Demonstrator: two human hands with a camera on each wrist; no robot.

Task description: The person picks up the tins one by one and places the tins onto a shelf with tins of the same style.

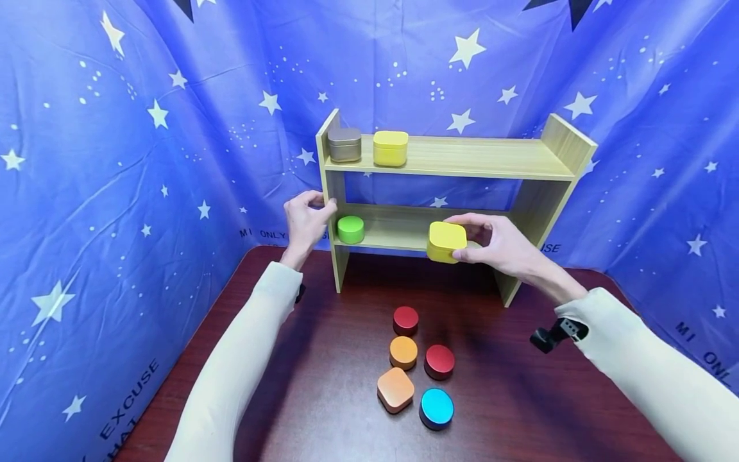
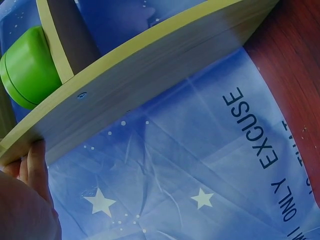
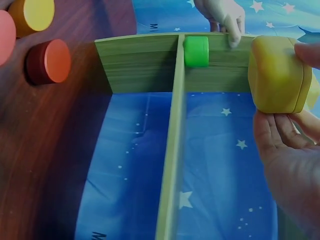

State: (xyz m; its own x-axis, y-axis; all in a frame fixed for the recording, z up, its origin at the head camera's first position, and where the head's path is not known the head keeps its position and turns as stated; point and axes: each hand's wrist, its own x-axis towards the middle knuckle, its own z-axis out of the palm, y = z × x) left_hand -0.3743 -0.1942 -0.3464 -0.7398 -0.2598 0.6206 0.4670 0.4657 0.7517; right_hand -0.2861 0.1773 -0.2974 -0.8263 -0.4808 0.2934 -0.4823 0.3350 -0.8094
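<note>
The dark red table [image 1: 323, 398] before me carries a two-tier wooden shelf [image 1: 473, 156], whose left side panel [image 1: 340, 266] the left hand [image 1: 308, 221] grips between thumb and fingers. The right hand [image 1: 502, 244], well apart from the left, pinches a yellow box [image 1: 446, 242] in front of the lower tier [image 1: 398, 228], on which a smaller green tin [image 1: 350, 230] rests, just beside that panel.

My work at a wooden shelf [image 1: 473, 159].
Before the shelf's lower board [image 1: 395, 234], my right hand [image 1: 501, 244] holds a yellow box [image 1: 446, 242]; my left hand [image 1: 307, 221] grips the shelf's left side panel [image 1: 341, 269]. On the shelf: a green box [image 1: 350, 230] below, a grey box [image 1: 344, 145] and second yellow box [image 1: 390, 149] above. In front, on the table [image 1: 323, 385]: five more boxes [image 1: 403, 352].
</note>
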